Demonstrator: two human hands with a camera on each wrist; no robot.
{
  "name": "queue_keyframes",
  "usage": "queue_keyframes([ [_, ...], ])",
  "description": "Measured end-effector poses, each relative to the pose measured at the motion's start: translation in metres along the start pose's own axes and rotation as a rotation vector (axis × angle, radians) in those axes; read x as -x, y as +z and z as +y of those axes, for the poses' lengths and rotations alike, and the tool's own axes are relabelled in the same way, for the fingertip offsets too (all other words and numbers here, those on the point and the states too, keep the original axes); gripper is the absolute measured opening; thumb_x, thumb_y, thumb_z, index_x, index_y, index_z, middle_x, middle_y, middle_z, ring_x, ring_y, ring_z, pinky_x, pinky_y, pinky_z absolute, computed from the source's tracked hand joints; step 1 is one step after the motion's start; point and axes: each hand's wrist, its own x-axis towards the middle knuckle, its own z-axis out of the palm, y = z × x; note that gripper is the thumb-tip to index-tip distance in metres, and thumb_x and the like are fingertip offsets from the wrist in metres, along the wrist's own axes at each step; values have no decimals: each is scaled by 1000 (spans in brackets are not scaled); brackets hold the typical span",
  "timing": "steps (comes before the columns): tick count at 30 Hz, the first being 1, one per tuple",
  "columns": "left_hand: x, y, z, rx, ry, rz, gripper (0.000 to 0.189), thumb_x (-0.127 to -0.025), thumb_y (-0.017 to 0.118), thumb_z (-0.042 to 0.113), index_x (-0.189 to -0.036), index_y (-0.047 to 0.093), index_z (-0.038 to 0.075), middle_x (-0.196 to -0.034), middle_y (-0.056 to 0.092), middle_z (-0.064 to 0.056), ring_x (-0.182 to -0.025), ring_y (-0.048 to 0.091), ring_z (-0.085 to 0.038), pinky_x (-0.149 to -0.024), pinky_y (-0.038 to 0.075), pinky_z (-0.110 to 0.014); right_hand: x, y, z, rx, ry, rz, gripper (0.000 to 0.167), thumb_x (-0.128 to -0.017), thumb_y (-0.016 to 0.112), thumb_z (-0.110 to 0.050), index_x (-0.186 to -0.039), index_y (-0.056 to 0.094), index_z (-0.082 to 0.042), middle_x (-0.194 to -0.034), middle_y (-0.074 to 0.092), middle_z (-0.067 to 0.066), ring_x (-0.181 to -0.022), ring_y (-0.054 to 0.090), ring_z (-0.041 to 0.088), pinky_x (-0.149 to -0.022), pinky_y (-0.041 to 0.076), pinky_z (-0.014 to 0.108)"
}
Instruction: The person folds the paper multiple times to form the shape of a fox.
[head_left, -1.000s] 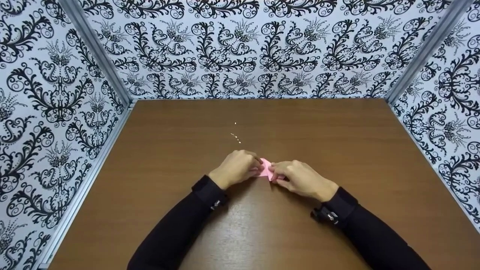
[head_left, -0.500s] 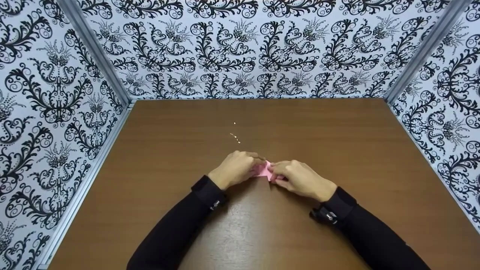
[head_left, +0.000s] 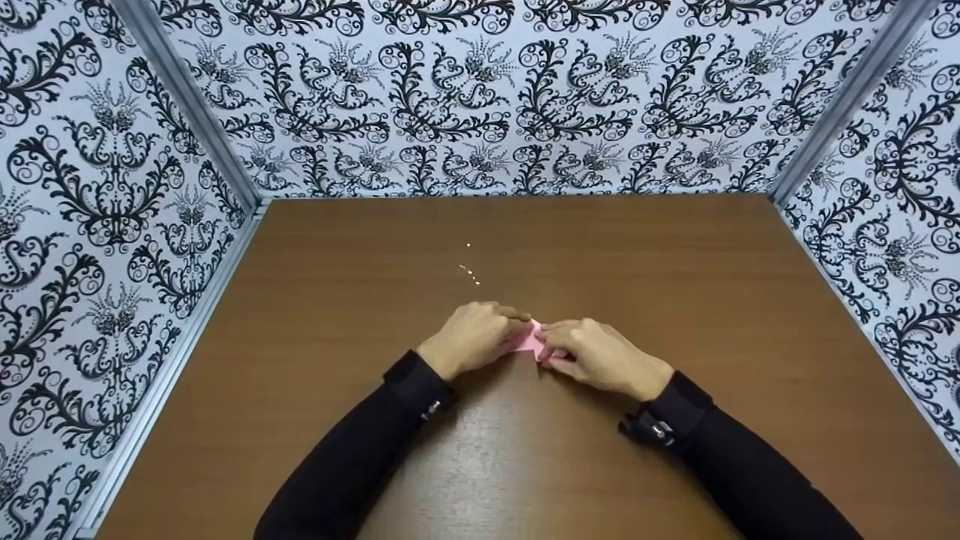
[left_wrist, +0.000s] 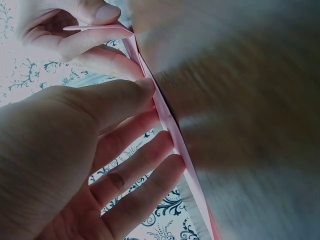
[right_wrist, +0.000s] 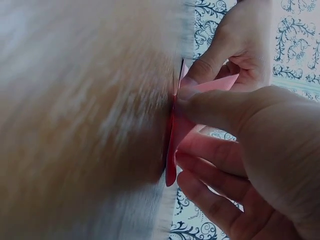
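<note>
A small folded piece of pink paper (head_left: 527, 341) lies on the brown table between both hands. My left hand (head_left: 480, 334) holds its left part, the index finger reaching across the upper edge toward the middle. In the left wrist view the thumb and fingertips sit along the thin edge of the paper (left_wrist: 172, 130). At the right end my right hand (head_left: 604, 356) pinches the paper between thumb and fingers. The right wrist view has a pointed flap (right_wrist: 217, 84) sticking up beside the right thumb. Fingers hide much of the folds.
Several tiny pale specks (head_left: 469, 273) show on the table (head_left: 360, 255) beyond the left hand. Patterned panels (head_left: 480, 97) with metal corner posts (head_left: 191, 105) enclose its back and sides. Dark cuffs with small devices are around both wrists.
My left index finger has moved slightly right over the paper's upper corner, covering more of it. The right hand keeps its hold with almost no movement.
</note>
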Motion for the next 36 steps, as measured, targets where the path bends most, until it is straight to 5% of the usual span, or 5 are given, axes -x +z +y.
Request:
queue_keyframes([
  [4, -1, 1, 0, -17, -11, -10, 29, -113, 81, 21, -141, 87, 16, -148, 86, -2, -120, 87, -30, -102, 73, -46, 0, -4, 0, -35, -13, -19, 12, -105, 92, -17, -115, 92, -10, -143, 85, 20, -137, 83, 35, -102, 74, 45],
  [10, 1, 2, -1, -26, -2, -14, 29, -114, 80, 25, -142, 87, 17, -150, 85, -2, -124, 86, -32, -102, 73, -49, 0, -13, 0, -93, -32, -61, 34, -99, 98, -26, -126, 91, -6, -146, 84, 20, -138, 82, 37, -115, 68, 57],
  [15, 1, 3, -1, -41, 2, -10, 29, -114, 81, 26, -141, 87, 18, -149, 85, -1, -123, 86, -31, -101, 74, -49, -1, -18, 2, -134, -14, -17, 26, -104, 93, -19, -127, 90, -6, -134, 90, 14, -125, 88, 32, -108, 71, 54],
  [25, 1, 2, 1, -37, 9, 26, 24, -115, 79, 25, -136, 89, 17, -144, 87, -2, -119, 86, -32, -99, 73, -50, -15, -27, 22, -242, 454, 69, 6, -107, 89, -19, -111, 94, -17, -102, 91, -2, -87, 76, 10, -77, 57, 24],
  [36, 1, 0, 3, -49, -9, -7, 28, -115, 80, 27, -141, 88, 18, -148, 86, 1, -121, 86, -30, -98, 74, -48, -49, -23, 34, -330, 602, -103, 5, -104, 89, -14, -102, 93, -12, -92, 89, 5, -69, 76, 8, -62, 57, 19],
])
